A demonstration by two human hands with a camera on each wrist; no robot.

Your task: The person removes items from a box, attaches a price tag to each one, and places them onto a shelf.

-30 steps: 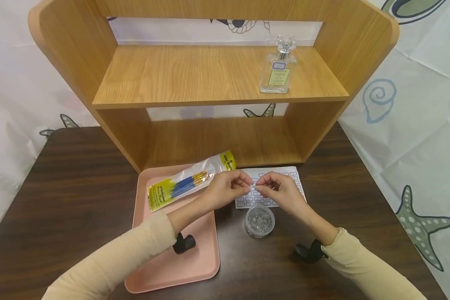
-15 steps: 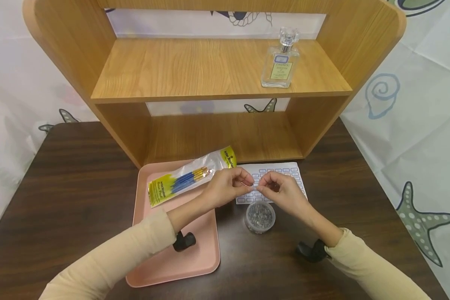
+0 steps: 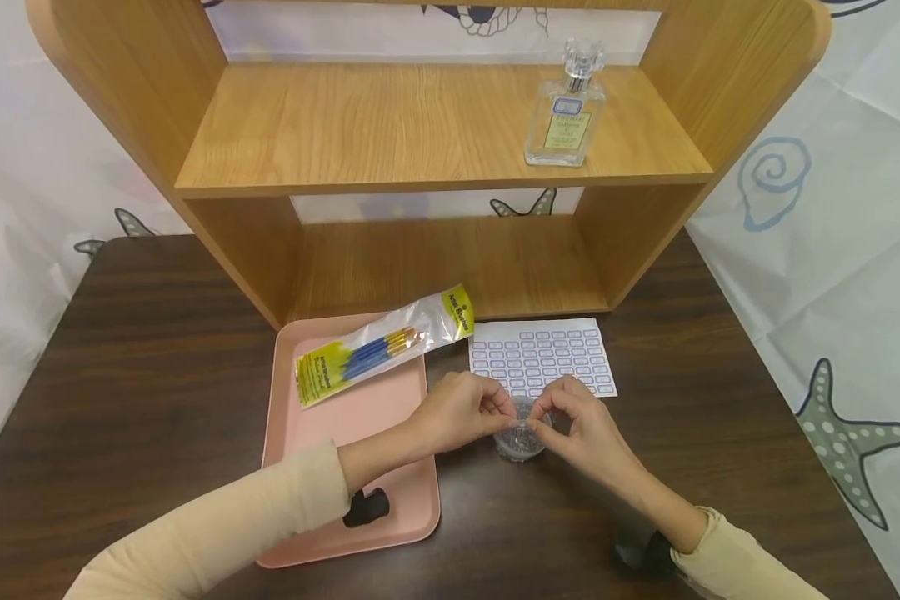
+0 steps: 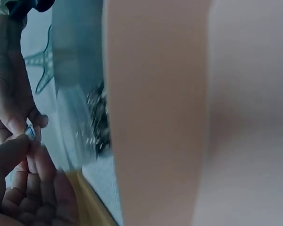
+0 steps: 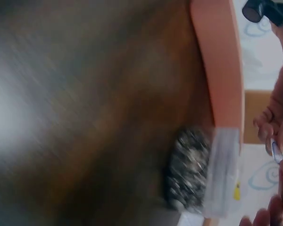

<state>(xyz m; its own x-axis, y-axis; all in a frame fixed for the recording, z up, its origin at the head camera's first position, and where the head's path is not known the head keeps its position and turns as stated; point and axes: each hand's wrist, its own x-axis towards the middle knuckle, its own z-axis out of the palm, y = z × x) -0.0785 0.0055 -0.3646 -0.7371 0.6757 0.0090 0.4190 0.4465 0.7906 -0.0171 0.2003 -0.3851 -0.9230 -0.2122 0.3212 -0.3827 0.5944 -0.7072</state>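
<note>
Between the fingertips of both hands is a small white label sticker (image 4: 30,132) with a blue border. My left hand (image 3: 461,410) pinches it from the left, and my right hand (image 3: 587,429) pinches it from the right. Directly below them, a round clear plastic tub (image 3: 520,451) of small silvery pieces stands on the table, partly covered by the fingers in the head view. In the right wrist view, the tub (image 5: 221,169) lies apart from the label. A sheet of blue-bordered label stickers (image 3: 555,354) lies just behind the tub.
A pink tray (image 3: 345,533) on the left carries a bag of artist brushes (image 3: 382,350), which overhangs its corner. Behind stands a wooden shelf (image 3: 360,133). On its upper board is a labelled glass perfume bottle (image 3: 566,125).
Both hands have come down and nearer, from over the label sheet to over the tub, still pinching the label. The head view has tilted slightly downward.
</note>
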